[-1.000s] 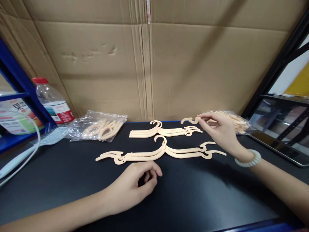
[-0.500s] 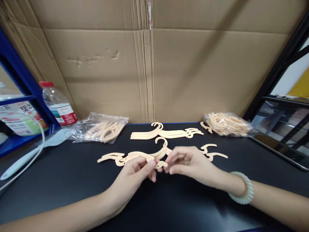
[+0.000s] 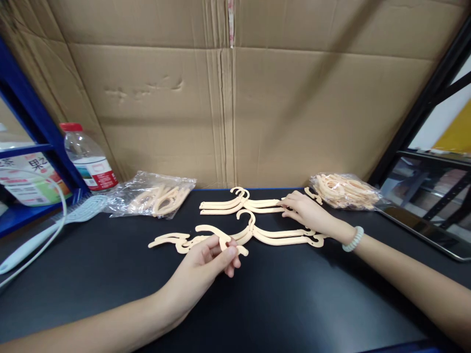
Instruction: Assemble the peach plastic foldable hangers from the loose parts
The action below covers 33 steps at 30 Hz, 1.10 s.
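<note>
My left hand (image 3: 211,260) is closed on a cream plastic hanger piece (image 3: 210,229), a curved arm with a hooked end, held up above the dark table. At the back, my right hand (image 3: 303,211) has its fingers pinched at the right end of a folding hanger (image 3: 261,203), covering the loose curved pieces there. In front of it lies a second folding hanger (image 3: 281,238) with its hook pointing up; its left part is partly behind my left hand. More curved hanger pieces (image 3: 169,238) rest at its left end.
A clear bag of hanger parts (image 3: 162,196) lies at the back left and another bag of parts (image 3: 346,191) at the back right. On the left are a hairbrush (image 3: 44,240), a cable and a red-capped bottle (image 3: 90,159). A tablet-like panel (image 3: 423,230) lies right.
My right hand has left the piece in my left hand and moved right and back to the rear hanger. The held piece has turned, so its long arm points up-left.
</note>
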Each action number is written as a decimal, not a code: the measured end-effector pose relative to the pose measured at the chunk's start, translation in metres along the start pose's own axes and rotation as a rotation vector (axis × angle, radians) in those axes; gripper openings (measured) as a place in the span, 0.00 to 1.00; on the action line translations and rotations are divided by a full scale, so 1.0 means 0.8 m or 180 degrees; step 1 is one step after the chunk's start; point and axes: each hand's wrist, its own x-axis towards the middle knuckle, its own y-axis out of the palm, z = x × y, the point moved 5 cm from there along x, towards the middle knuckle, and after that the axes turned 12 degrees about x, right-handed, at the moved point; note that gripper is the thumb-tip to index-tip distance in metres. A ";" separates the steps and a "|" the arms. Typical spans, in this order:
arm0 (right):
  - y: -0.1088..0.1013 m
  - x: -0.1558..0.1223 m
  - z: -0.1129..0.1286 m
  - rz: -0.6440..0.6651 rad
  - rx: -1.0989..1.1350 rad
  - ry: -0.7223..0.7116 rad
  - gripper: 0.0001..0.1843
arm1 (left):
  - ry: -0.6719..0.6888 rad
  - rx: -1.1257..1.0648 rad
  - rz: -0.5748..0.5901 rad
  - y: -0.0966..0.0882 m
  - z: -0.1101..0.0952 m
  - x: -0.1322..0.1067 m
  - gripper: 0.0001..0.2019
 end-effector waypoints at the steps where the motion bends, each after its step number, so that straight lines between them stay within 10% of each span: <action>1: 0.001 0.002 0.001 -0.0024 0.0025 0.0027 0.07 | -0.0014 -0.0037 -0.0014 0.000 -0.001 -0.001 0.10; 17: -0.033 -0.019 -0.006 -0.0474 0.1876 0.0436 0.13 | 0.0170 -0.0610 -0.0694 -0.063 -0.040 0.014 0.10; 33: -0.046 -0.026 -0.007 -0.0497 0.2241 0.0466 0.14 | 0.0336 -0.0786 -0.0098 -0.083 -0.040 0.034 0.10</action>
